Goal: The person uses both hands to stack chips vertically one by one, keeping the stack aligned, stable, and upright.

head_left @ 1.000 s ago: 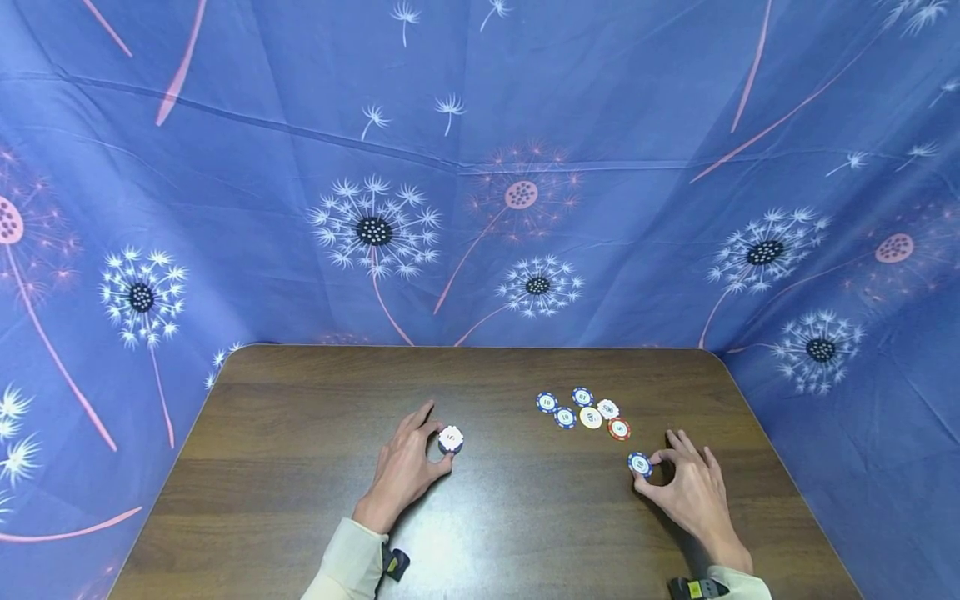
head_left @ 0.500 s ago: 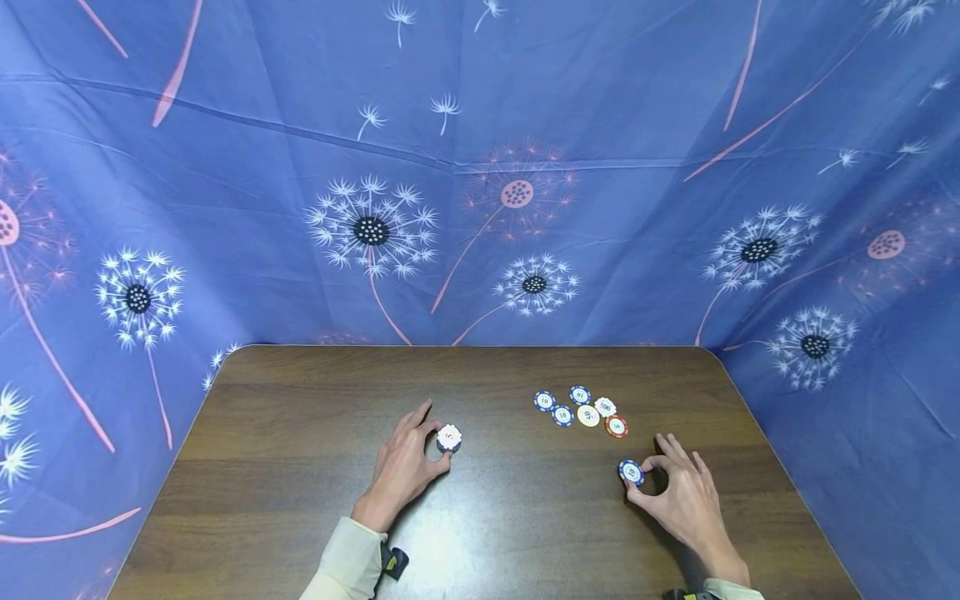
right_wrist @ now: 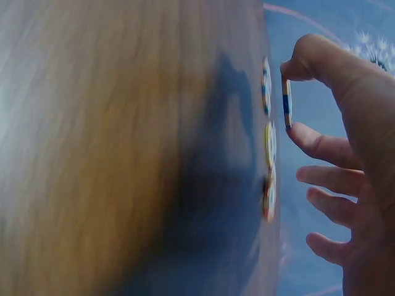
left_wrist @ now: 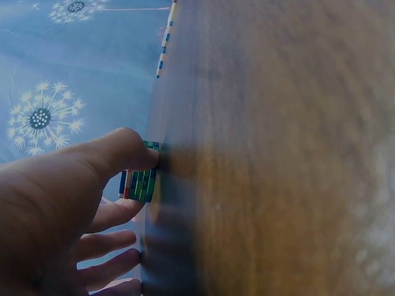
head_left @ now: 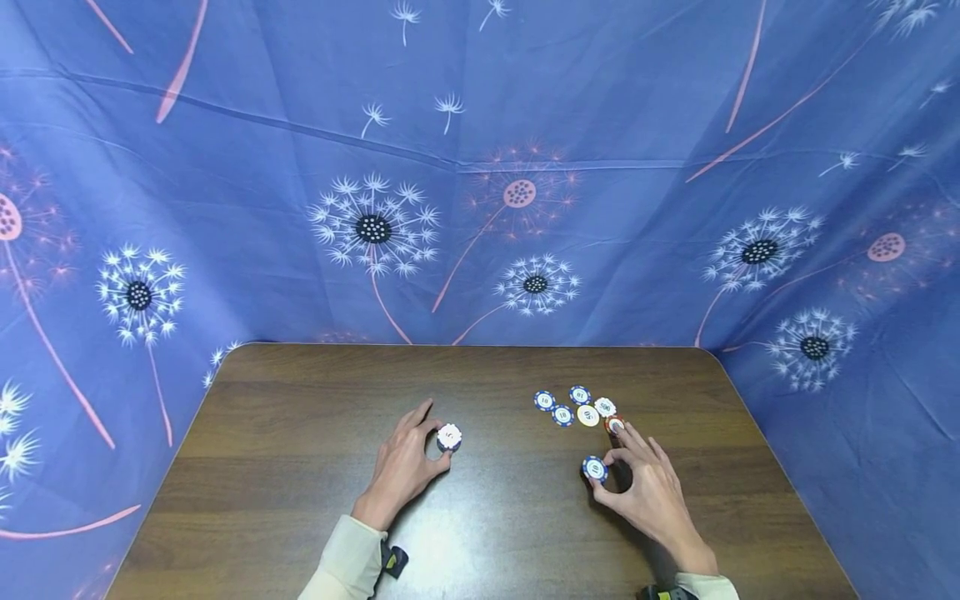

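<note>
At the table's left-centre, a short stack of poker chips (head_left: 449,437) has a white chip on top. My left hand (head_left: 405,467) pinches it between thumb and index finger. In the left wrist view, the stack's (left_wrist: 142,184) edge shows several green-looking layers plus a red one. My right hand (head_left: 651,487) pinches a single blue-and-white poker chip (head_left: 595,469) by its rim. The right wrist view shows this chip (right_wrist: 287,98) edge-on between thumb and index finger, apart from the tabletop. The right hand's other fingers overlap a red-rimmed chip (head_left: 613,424) in the head view.
Several loose chips lie behind the right hand: blue ones (head_left: 563,415), a cream one (head_left: 588,415) and a white one (head_left: 605,407). The brown wooden table (head_left: 337,383) ends at a blue dandelion-print cloth (head_left: 637,208) hanging around its back and sides.
My right hand has carried the blue-and-white chip leftward across the table, and its fingers now partly cover the red-rimmed chip. The left hand stays on the stack.
</note>
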Action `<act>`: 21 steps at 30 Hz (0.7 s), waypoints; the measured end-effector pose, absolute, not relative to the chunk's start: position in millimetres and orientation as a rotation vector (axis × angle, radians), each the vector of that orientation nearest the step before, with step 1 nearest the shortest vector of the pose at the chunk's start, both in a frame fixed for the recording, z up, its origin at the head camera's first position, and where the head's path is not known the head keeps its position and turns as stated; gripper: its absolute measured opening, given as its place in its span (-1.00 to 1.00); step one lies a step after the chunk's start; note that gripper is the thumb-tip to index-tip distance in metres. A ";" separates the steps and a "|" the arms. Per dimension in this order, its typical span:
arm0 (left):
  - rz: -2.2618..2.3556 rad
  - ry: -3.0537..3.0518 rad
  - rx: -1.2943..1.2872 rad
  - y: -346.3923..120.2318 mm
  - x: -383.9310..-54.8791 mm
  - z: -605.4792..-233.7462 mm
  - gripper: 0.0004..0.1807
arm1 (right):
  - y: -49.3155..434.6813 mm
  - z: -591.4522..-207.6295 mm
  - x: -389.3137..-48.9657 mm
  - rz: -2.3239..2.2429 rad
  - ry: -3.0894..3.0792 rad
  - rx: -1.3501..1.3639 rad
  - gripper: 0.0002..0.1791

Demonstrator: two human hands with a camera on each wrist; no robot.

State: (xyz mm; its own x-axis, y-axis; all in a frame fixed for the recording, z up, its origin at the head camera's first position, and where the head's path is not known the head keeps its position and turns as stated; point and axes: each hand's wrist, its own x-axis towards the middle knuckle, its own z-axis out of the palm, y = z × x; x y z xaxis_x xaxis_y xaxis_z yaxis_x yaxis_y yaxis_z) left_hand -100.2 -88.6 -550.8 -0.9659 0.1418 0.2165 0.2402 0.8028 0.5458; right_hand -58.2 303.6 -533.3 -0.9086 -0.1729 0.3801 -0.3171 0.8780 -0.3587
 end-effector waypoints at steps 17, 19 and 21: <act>-0.884 -2.828 -0.299 -89.3 -100.6 -549.9 -0.56 | 227.6 -535.8 -94.5 0.627 -2.666 0.716 -0.66; -0.885 -2.828 -0.298 -89.4 -100.6 -550.4 -0.55 | 216.9 -534.0 -98.0 0.643 -2.676 0.758 -0.66; -0.886 -2.825 -0.299 -89.6 -100.4 -550.9 -0.55 | 206.2 -532.0 -101.2 0.648 -2.686 0.798 -0.65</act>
